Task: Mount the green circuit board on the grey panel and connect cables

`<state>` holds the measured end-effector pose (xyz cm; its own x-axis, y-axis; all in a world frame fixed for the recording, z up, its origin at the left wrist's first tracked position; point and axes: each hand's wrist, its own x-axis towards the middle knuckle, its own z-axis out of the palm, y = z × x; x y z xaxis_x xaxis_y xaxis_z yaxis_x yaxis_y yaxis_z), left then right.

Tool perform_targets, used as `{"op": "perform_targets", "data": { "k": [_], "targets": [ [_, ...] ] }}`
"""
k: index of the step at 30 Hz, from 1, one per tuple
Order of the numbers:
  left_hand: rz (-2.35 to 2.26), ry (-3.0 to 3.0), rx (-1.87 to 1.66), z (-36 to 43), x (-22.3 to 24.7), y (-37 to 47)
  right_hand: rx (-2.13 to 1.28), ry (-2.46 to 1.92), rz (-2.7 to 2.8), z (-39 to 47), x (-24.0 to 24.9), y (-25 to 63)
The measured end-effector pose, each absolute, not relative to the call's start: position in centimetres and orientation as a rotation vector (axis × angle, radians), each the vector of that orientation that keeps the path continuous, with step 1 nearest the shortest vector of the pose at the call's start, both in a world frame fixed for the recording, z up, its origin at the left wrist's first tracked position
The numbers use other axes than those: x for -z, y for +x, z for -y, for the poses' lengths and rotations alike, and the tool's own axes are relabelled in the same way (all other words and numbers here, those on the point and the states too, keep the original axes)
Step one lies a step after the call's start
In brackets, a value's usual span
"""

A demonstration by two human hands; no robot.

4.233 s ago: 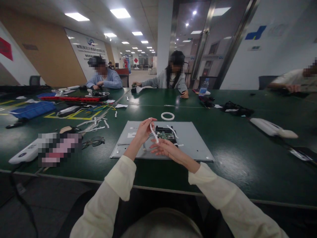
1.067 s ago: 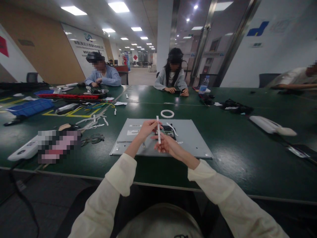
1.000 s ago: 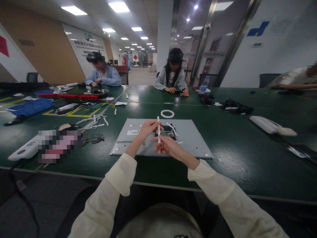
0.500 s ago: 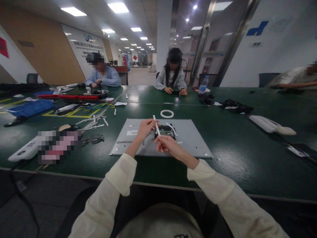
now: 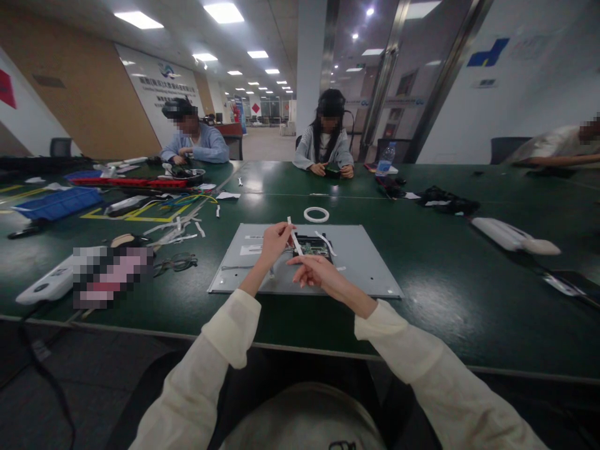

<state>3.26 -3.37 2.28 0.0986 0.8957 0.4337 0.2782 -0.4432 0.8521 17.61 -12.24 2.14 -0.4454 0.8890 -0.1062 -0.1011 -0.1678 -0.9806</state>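
A short strip of white tape (image 5: 296, 241) slants between my two hands. My left hand (image 5: 275, 244) pinches its upper part between thumb and fingertips. At its lower end is my right hand (image 5: 316, 273), index finger and thumb closed on the strip and the other fingers hanging loosely curled. Just beyond them a green circuit board (image 5: 315, 251) in a black frame sits on a flat grey panel (image 5: 360, 262). A curved white strip (image 5: 327, 242) lies over the board's right side. A thin cable (image 5: 239, 268) runs along the panel's left part.
A roll of white tape (image 5: 316, 215) lies behind the panel. To the left are loose white strips (image 5: 178, 231), eyeglasses (image 5: 175, 264), a white device (image 5: 60, 275) and a blue tray (image 5: 59, 203). Another white device (image 5: 513, 236) lies right. Co-workers sit across the green table (image 5: 435, 281).
Both hands and the strip have shifted very slightly left and away from me. My right index finger is stretched out a little further. The board and panel stay put.
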Motion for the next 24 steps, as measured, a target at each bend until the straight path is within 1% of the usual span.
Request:
{"op": "perform_targets", "data": {
  "k": [5, 8, 16, 24],
  "targets": [
    [-1.216, 1.635, -1.406, 2.3, -2.2, 2.2, -1.813, -0.937, 1.56, 12.8, -2.4, 17.4],
    [-1.242, 1.609, -1.361, 2.1, -2.2, 1.8, -1.801, -0.951, 1.623, 12.9, -2.4, 17.3],
    [-1.228, 1.897, -1.149, 1.1, -0.6, 0.8, -1.77, -0.909, 1.7, 12.7, -2.1, 17.6],
    [-1.019, 1.946, -0.948, 0.6, 0.4, -0.4, -1.78, -0.906, 1.73, 12.9, -2.3, 17.5]
  ]
}}
